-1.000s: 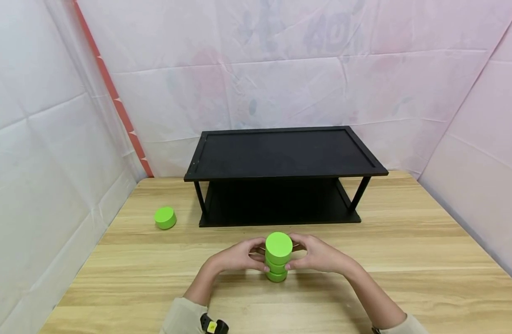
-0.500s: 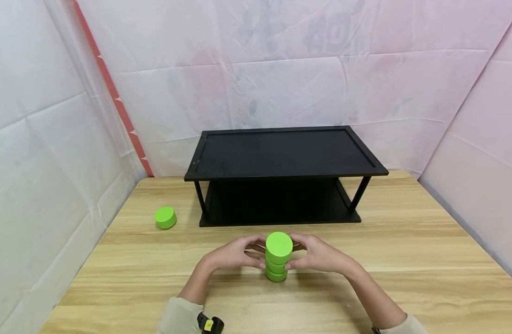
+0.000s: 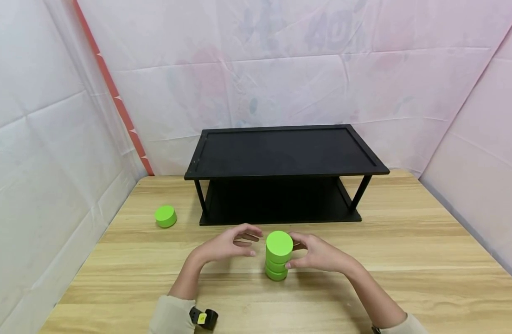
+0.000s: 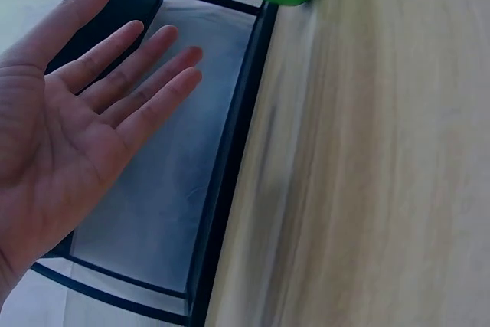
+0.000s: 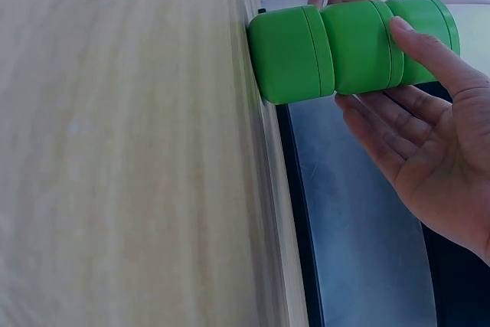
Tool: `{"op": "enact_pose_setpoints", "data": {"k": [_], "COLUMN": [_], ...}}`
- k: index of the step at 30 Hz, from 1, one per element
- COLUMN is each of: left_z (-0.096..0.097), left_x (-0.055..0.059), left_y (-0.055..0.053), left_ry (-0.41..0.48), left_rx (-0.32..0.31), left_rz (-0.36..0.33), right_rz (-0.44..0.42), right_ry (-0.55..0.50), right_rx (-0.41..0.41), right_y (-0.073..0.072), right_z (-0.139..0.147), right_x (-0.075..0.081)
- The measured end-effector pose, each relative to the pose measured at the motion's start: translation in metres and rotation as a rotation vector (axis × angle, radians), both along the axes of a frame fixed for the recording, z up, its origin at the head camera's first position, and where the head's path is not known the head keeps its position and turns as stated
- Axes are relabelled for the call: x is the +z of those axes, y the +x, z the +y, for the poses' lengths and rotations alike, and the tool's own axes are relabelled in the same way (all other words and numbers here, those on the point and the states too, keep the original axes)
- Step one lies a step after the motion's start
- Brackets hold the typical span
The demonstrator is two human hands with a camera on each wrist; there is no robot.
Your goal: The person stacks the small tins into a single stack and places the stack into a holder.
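Rising upright from the pale wood-grain tabletop [image 3: 126, 278], a stack of three smooth, bright green round containers [image 3: 277, 256] is standing in front of the black two-tier rectangular stand [image 3: 281, 150] — each piece is showing a rounded lower edge and a thin seam near its upper end. The right hand [image 3: 317, 254] is holding the stack from its right side, thumb pressing the near face, fingers curving behind. The left hand [image 3: 225, 246] is hovering just beside the stack, palm turned toward it, fingers apart and slightly bent, holding nothing — a gap is showing between. A single green round container [image 3: 165, 216] is sitting well apart, left of the stand.
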State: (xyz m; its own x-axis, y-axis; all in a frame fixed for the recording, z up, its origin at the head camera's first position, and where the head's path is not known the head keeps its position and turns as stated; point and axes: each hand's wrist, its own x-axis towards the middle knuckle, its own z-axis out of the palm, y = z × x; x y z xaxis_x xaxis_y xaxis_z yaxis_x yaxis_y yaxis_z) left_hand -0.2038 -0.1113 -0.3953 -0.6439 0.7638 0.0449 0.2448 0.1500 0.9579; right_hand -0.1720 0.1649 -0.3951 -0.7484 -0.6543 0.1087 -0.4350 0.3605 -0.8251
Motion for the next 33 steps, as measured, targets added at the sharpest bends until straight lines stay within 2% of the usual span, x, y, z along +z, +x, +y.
{"op": "enact_pose_setpoints", "data": {"k": [10, 21, 28, 33], "left_z": [-0.015, -0.033, -0.044, -0.054], "left_x": [0.008, 0.011, 0.013, 0.015], "left_y": [-0.002, -0.003, -0.005, -0.007], "left_ry": [0.039, 0.082, 0.082, 0.129], "left_rx": [0.071, 0.109, 0.199, 0.262], "left_rz": [-0.001, 0.031, 0.059, 0.075], "right_rz": [-0.044, -0.053, -0.043, -0.046], "right_ry": [-0.025, -0.077, -0.093, -0.101], "right_rx": [-0.033, -0.036, -0.028, -0.024], "right_y": [0.002, 0.003, 0.002, 0.003], "right_z": [0.002, 0.003, 0.004, 0.004], "right_x": [0.004, 0.008, 0.008, 0.008]}}
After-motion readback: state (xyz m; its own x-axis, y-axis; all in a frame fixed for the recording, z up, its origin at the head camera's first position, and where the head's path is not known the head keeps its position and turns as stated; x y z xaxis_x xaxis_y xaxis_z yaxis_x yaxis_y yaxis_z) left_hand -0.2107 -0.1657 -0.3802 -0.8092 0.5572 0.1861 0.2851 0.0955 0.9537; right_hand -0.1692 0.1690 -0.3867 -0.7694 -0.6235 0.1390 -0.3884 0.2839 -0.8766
